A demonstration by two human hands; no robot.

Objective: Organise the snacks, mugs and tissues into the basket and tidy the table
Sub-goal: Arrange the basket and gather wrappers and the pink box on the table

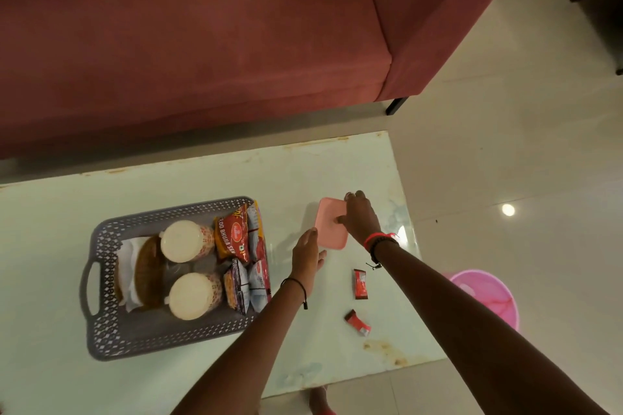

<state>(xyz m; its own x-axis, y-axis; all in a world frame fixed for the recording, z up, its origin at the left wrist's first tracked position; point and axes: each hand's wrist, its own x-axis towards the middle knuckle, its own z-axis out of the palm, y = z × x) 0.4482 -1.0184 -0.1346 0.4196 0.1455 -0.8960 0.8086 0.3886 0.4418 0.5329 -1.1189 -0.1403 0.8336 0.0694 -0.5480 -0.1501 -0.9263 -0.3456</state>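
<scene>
The right grip (360, 216) pinches the far corner of a flat, rounded-square pink plate (328, 234), thumb on top, near the glossy worktop's (202, 178) right edge. The left grip (306, 254), fingers straight, holds nothing just beside the plate. A perforated grey plastic basket (108, 340) sits towards the left edge.

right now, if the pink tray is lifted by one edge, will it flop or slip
Probably stiff: the tray looks like moulded plastic with a raised rim and lies flat. Likely light, since it is thin and looks empty. Pushed, it may slide rather than tip on the glossy table, so the pinch by the right hand at its far edge seems apt.
</scene>
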